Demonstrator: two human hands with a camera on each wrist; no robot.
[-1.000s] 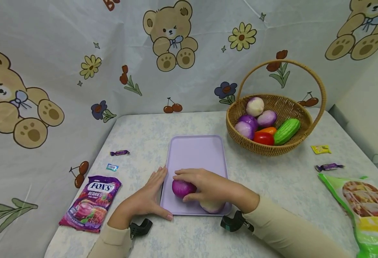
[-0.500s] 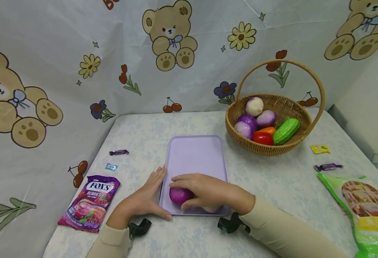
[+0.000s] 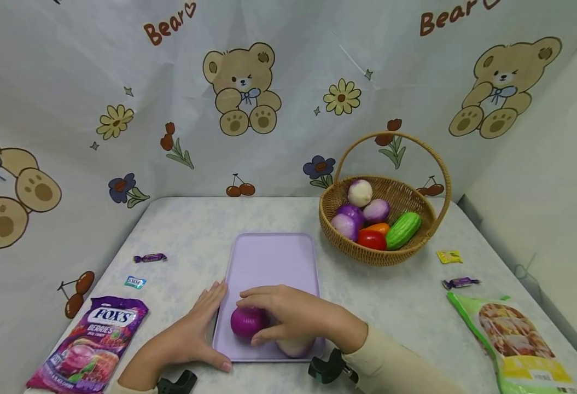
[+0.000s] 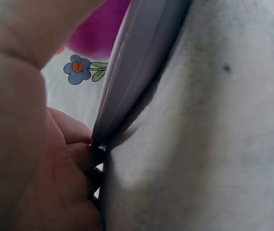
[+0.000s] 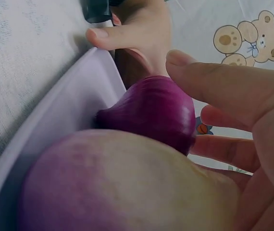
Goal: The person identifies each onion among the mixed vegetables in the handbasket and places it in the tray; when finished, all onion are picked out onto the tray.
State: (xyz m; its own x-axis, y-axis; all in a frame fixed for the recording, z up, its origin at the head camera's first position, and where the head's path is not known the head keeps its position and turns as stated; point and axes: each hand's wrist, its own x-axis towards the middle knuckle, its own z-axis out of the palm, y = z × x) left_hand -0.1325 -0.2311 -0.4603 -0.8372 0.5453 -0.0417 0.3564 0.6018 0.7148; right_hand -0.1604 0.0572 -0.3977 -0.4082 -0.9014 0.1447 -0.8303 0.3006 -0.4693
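A red onion (image 3: 246,324) sits in the front part of the lilac tray (image 3: 273,257), left of a purple-and-white turnip (image 3: 295,348) partly covered by my right hand (image 3: 300,313). That hand is around the onion's right side, thumb and fingers spread and nearly straight; the right wrist view has the fingertips close against the onion (image 5: 151,110), with the turnip (image 5: 122,178) under the palm. My left hand (image 3: 192,334) rests along the tray's left edge, fingers extended, thumb near the front corner. In the left wrist view its fingers touch the tray's wall (image 4: 137,62).
A wicker basket (image 3: 382,258) holding several vegetables, a cucumber (image 3: 403,231) and a tomato (image 3: 372,239) among them, stands at back right. A purple candy bag (image 3: 91,347) lies at left, a green food bag (image 3: 517,345) at right. Small wrapped candies lie at both sides.
The onion has come down slightly toward the tray's front left, and my right hand's fingers have loosened around it. The head view has tilted up and turned. My left hand stays at the tray edge.
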